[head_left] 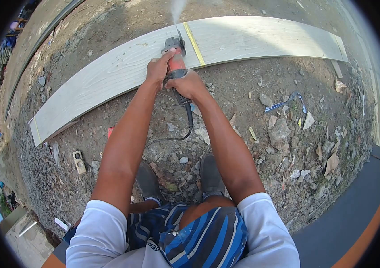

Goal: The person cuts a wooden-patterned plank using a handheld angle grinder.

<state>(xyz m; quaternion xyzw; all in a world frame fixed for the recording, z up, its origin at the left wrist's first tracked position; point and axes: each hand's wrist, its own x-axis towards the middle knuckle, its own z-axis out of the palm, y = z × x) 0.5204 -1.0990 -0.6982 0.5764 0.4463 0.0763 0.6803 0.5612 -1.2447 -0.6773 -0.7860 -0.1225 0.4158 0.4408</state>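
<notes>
Both of my hands grip a red and black angle grinder. My left hand is closed around its front part, near the grey gear head. Further back, my right hand wraps round the body. The grinder's disc stands on edge at a long pale wood-grained board, and a plume of dust shoots away from it at the far edge. Just right of the disc, a yellow strip crosses the board. A black power cord runs from the grinder's rear down toward my feet.
A power socket block lies on the rubble at the left. Stones, including a large rock, and a blue-and-white strip are scattered at the right. My shoes stand on gravel. A grey ledge borders the lower right.
</notes>
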